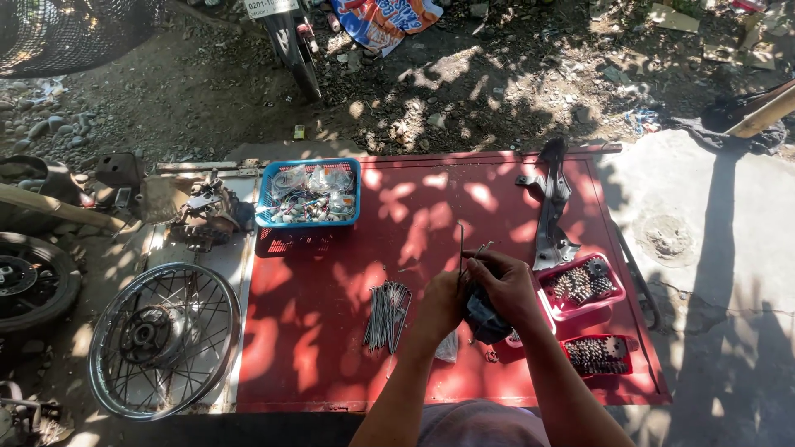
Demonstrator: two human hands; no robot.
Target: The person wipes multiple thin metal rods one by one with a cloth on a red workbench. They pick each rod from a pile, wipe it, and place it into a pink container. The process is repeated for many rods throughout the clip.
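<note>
My left hand (443,300) and my right hand (507,284) meet above the red metal sheet (331,281). Together they hold a dark wheel hub (484,319), with thin metal spokes (462,244) sticking up from between the fingers. A loose bundle of spokes (387,313) lies on the sheet just left of my left hand. To the right of my right hand sit two small pink trays of spoke nipples, one nearer the hand (580,285) and one lower (598,354).
A blue basket (308,194) of bagged small parts stands at the sheet's far left. A spoked wheel rim (164,338) lies left of the sheet, beside an engine part (207,215). A black bracket (553,203) rests at the far right. A motorcycle wheel (294,45) stands beyond.
</note>
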